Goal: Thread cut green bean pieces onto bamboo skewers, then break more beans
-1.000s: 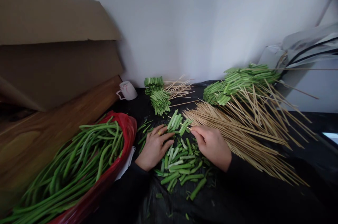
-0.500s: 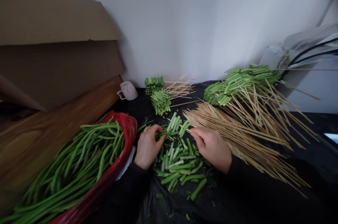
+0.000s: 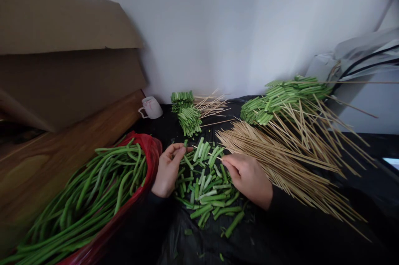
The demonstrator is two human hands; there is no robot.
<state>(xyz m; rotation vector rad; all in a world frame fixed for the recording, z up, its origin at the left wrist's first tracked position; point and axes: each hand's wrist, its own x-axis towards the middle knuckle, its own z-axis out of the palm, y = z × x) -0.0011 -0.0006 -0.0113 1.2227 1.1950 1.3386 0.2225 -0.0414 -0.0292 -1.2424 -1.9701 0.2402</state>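
Note:
My right hand (image 3: 249,177) pinches a bamboo skewer (image 3: 220,158) that points left and carries several short green bean pieces (image 3: 202,149) side by side. To the left of its tip, my left hand (image 3: 170,168) is closed, thumb and fingertips pinching one cut green bean piece (image 3: 186,143). Below and between both hands lies a loose pile of cut green bean pieces (image 3: 215,198) on the black plastic sheet (image 3: 187,248). A large heap of bare bamboo skewers (image 3: 280,157) lies just right of my right hand.
At left, a red plastic bag (image 3: 152,148) holds long green beans (image 3: 93,182). Behind stand a white mug (image 3: 151,107), a small stack of filled skewers (image 3: 189,120) and a larger stack (image 3: 289,94) by the wall. A cardboard box (image 3: 68,78) rises at the left.
My left hand has moved left and up from the pile, and a bean piece now shows upright between its fingertips. My right hand stays nearly in place with the skewer.

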